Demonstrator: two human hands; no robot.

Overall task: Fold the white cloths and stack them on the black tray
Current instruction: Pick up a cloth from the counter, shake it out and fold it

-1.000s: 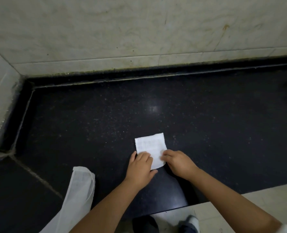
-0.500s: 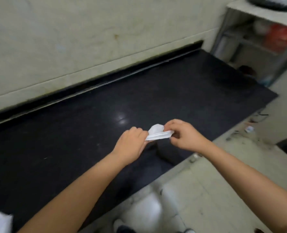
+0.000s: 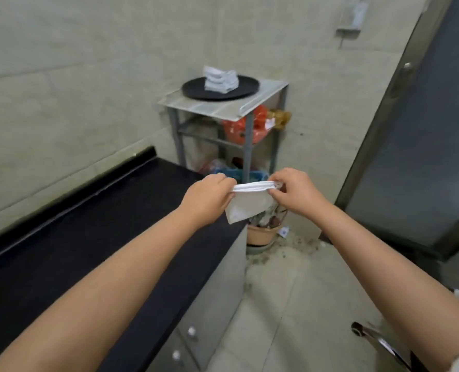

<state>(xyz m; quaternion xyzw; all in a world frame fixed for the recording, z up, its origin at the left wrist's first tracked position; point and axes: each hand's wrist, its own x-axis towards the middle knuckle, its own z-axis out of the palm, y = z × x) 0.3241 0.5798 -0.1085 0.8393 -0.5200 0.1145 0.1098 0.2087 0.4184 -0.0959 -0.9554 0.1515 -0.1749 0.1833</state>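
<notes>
Step in hand, by the look of it: carrying a finished fold over for stacking.

Folded white cloth (image 3: 248, 204) held in the air between both hands, off the far end of the black counter (image 3: 94, 237), above the floor. Left hand (image 3: 208, 201) pinched closed on the cloth's left end; right hand (image 3: 297, 193) pinched closed on the right end, fingertips (image 3: 275, 186) over the top edge. Top edge pulled straight, several layers showing as thin lines; lower body hanging slack, one corner drooping toward 7 o'clock. Small, flat, clean white.

Black tray (image 3: 193, 89) at 12 o'clock from the hands, well apart and higher, on top of a grey metal rack (image 3: 247, 146). Round, shallow rim. Stack of folded cloths (image 3: 220, 80) already at its centre, edges slightly uneven.

Next move, likely: lift and reach toward 12 o'clock, level the cloth, lay it square on the stack, release both pinches together. Risk: layers splaying if one end goes first; stack leaning if set off-centre.

Brown pot (image 3: 263, 232) on the floor below the hands.
</notes>
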